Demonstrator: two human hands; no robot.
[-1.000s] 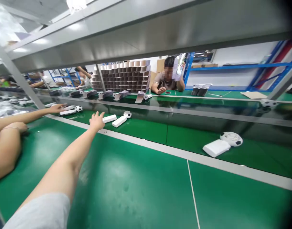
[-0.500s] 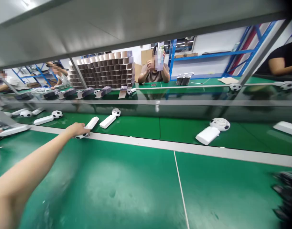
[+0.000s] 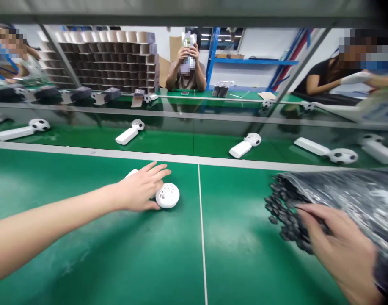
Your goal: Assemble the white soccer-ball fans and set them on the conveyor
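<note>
My left hand (image 3: 141, 188) lies over a white handheld device on the green table, its fingers spread and stretched out. The device's round, perforated white head (image 3: 167, 195) shows beside my thumb and fingers. Behind the hand, a bit of its white handle (image 3: 132, 173) peeks out; the rest is covered. On the right, my right hand (image 3: 336, 245) reaches into a heap of small black pieces (image 3: 284, 207) at the mouth of a clear plastic bag (image 3: 336, 188). Thumb and forefinger pinch together at a black piece there; the other fingers are partly hidden.
Beyond the pale rail, a green belt carries several white devices with football-patterned heads, one (image 3: 245, 145) near the middle. Across from me, a co-worker (image 3: 186, 63) holds something up, and another person (image 3: 333, 76) works at right. Stacked open boxes (image 3: 111, 59) stand at back left.
My left hand has come from the belt's edge to the table, bringing the white device. My right hand has entered view at the black pieces. The view has turned to the right.
</note>
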